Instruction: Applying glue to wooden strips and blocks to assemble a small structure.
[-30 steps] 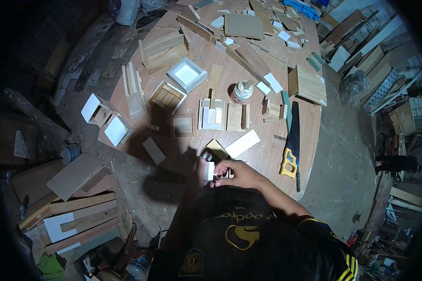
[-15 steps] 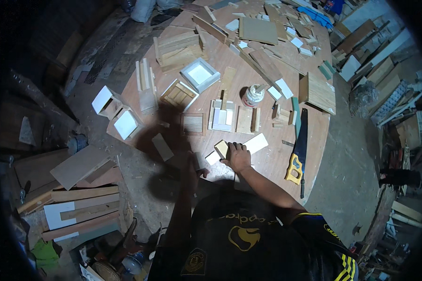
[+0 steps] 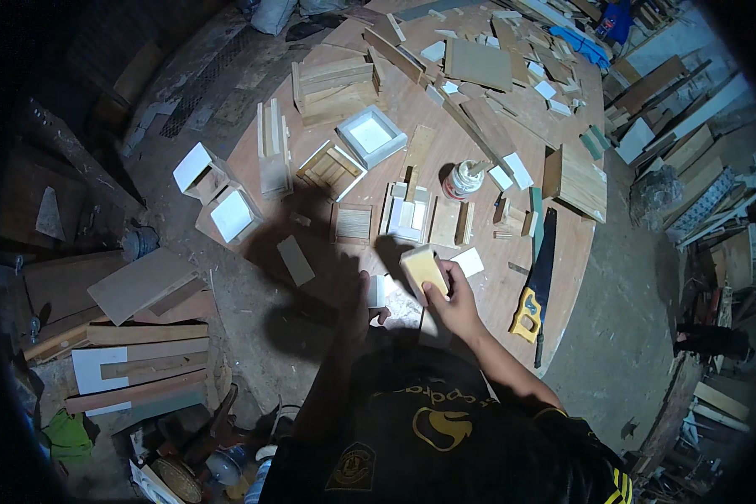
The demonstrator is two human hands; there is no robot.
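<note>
My right hand (image 3: 456,302) grips a pale wooden block with a yellowish face (image 3: 425,270), raised and tilted above the near edge of the table. The thumb lies on the yellow face and the fingers wrap the far side. My left hand (image 3: 361,304), deep in shadow, closes round a small white piece of wood (image 3: 377,291) just left of the block. Part of a white board (image 3: 470,262) shows on the table beyond my right hand; the hand hides the rest of it.
Small wooden boxes and frames (image 3: 371,137) stand across the wooden table (image 3: 496,311). A glue-smeared tub with a brush (image 3: 463,181) sits mid-table. A yellow-handled handsaw (image 3: 536,290) lies at the right edge. Offcuts (image 3: 479,64) pile up at the far end.
My right hand has lifted the block off the white board and turned its yellow face up toward me. My left hand has shifted slightly right with the white piece.
</note>
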